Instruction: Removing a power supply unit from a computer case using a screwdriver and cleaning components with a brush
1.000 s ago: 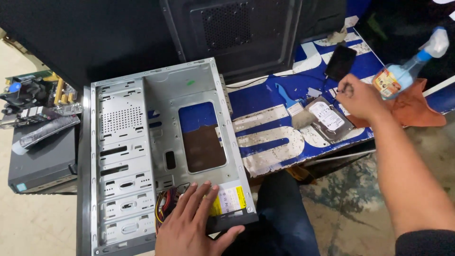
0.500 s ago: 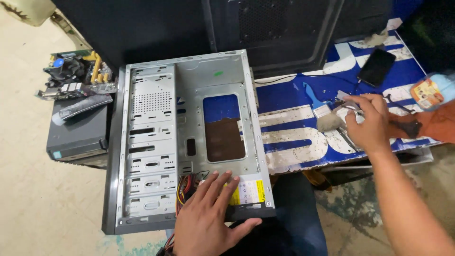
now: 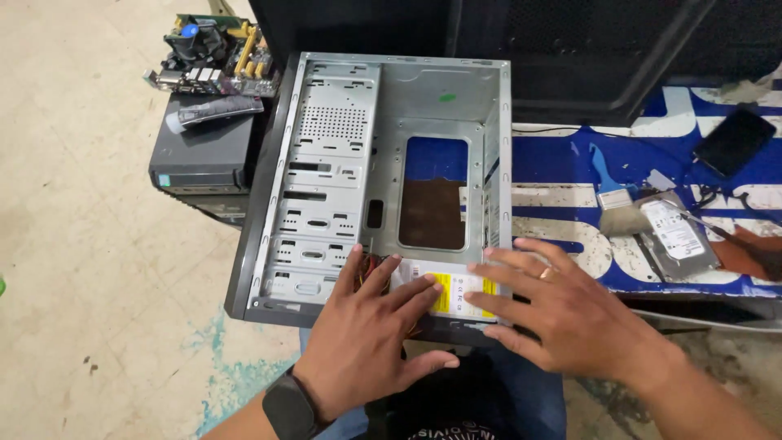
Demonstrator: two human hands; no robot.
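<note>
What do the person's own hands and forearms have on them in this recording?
Both are bare, with no gloves or sleeves in view. The left hand has a black smartwatch with a dark band at the wrist. The right hand wears a thin ring on one finger.

Matt grey sheet-metal computer case (image 3: pixel 383 138) — glossy label on its power supply (image 3: pixel 452 289)

Both arms are bare, no sleeves. Left hand (image 3: pixel 366 342) has a black smartwatch (image 3: pixel 287 407) on the wrist, right hand (image 3: pixel 562 314) wears a gold ring (image 3: pixel 545 274). Blue jeans (image 3: pixel 521 391), dark top.
</note>
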